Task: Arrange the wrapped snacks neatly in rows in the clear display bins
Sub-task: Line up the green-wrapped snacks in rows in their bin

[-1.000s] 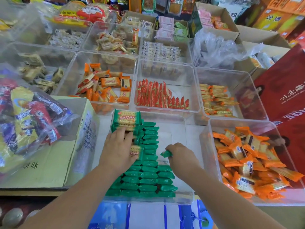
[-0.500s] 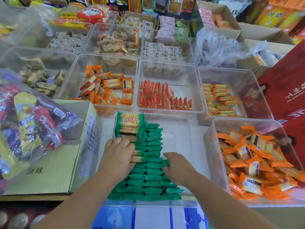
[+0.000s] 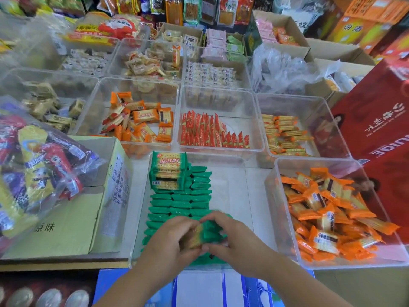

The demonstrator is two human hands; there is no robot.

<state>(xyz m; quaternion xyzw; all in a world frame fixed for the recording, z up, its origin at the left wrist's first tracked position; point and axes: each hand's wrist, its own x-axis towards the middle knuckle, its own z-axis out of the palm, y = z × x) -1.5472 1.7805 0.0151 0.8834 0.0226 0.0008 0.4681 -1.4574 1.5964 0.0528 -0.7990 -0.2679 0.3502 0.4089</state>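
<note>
Green wrapped cracker packs (image 3: 180,201) stand on edge in rows inside the near clear bin (image 3: 247,191). A few more green packs (image 3: 168,171) lie stacked flat at the rows' far end. My left hand (image 3: 170,242) and my right hand (image 3: 234,238) meet over the near end of the rows. Together they grip a small bundle of green packs (image 3: 207,233), lifted a little above the rows. The packs under my hands are hidden.
Right of this bin is a clear bin (image 3: 272,196) of loose orange packs (image 3: 327,213). Behind are bins with orange packs (image 3: 141,120), red packs in rows (image 3: 210,131) and yellow packs (image 3: 285,134). A cardboard box (image 3: 66,218) with a snack bag (image 3: 33,165) sits left.
Both hands drew back toward me along the rows and came together. The left hand left the flat stack; both now grip a bundle of green packs.
</note>
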